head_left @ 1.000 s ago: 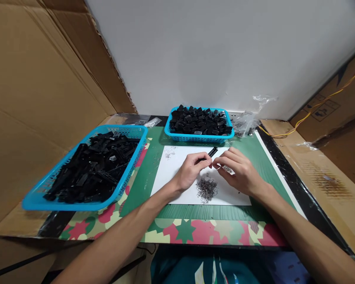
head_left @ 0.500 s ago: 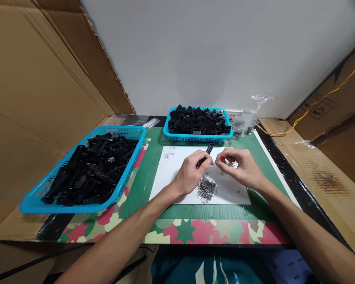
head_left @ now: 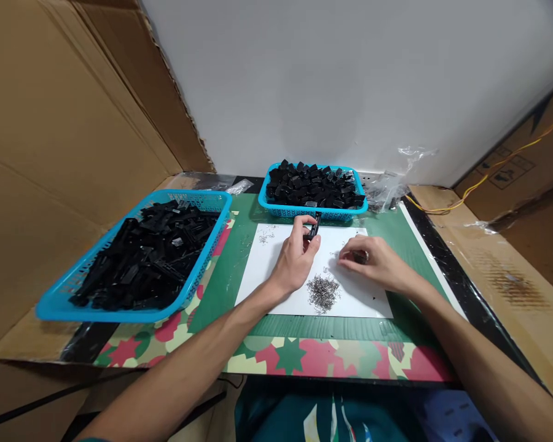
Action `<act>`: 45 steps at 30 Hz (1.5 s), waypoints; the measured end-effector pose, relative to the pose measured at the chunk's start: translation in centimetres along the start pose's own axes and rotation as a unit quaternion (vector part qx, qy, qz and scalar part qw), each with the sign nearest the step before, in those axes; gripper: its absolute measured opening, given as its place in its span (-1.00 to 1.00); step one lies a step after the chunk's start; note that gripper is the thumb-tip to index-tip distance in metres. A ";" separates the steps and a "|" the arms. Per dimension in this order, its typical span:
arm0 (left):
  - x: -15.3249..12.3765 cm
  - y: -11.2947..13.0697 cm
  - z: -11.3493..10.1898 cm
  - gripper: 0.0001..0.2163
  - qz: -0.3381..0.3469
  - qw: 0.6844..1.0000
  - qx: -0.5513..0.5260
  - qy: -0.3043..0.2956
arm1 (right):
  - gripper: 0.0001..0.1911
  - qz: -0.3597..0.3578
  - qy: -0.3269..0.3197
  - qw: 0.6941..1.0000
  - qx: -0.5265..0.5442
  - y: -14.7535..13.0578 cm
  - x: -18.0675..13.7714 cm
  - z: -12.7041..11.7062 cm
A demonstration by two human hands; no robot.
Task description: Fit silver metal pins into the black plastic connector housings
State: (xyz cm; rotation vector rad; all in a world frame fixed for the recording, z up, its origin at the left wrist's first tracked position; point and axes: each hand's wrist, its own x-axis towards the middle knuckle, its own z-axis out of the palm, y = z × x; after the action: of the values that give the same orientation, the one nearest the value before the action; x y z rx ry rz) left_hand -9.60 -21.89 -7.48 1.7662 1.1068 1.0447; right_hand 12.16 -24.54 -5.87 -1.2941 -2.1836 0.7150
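Note:
My left hand (head_left: pixel 298 253) grips a narrow black plastic part (head_left: pixel 315 226) between thumb and fingers, its far end tilted up towards the back basket. To the right, my right hand (head_left: pixel 366 261) is low over the white sheet (head_left: pixel 286 301), fingertips curled together and pointing left. Whether a small piece is pinched in them I cannot make out. Between and below the hands lies a pile of tiny metal pieces, like small springs or pins (head_left: pixel 323 293). A few more are scattered on the sheet near the right fingers and at its upper left corner.
A blue basket (head_left: pixel 115 316) of long black parts stands at left. Behind the sheet, a smaller blue basket (head_left: pixel 276 213) holds short black pieces. Crumpled clear plastic (head_left: pixel 382 191) lies beside it. Cardboard walls (head_left: pixel 64 110) flank the green mat (head_left: pixel 221 276); a yellow wire (head_left: pixel 465 195) hangs at right.
My left hand has turned and moved slightly left with the black part, away from my right hand. The right hand's fingers have closed up and dipped towards the sheet.

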 end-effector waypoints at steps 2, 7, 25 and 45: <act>0.0 0.1 0.0 -0.82 0.003 1.000 0.008 -0.002 | -0.88 0.033 0.057 0.997 -0.033 0.5 0.3 0.2; 0.1 0.3 -0.1 -0.83 0.038 0.998 0.047 -0.017 | -0.92 0.063 0.095 0.988 -0.102 1.0 1.3 1.2; -0.3 -0.5 0.1 -0.82 0.057 0.984 0.132 -0.105 | -0.94 0.024 0.081 0.996 -0.035 -0.1 1.2 1.4; -2.0 1.7 0.3 -0.56 0.106 0.964 0.081 -0.229 | -0.64 0.157 0.220 0.961 0.056 -0.9 -3.1 -2.8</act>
State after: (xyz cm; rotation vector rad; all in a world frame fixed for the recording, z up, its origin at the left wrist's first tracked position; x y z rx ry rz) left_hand -9.41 -24.30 -6.46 2.1539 0.7414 0.6241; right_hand 14.74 -27.16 -3.69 -1.5835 -1.5842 0.5865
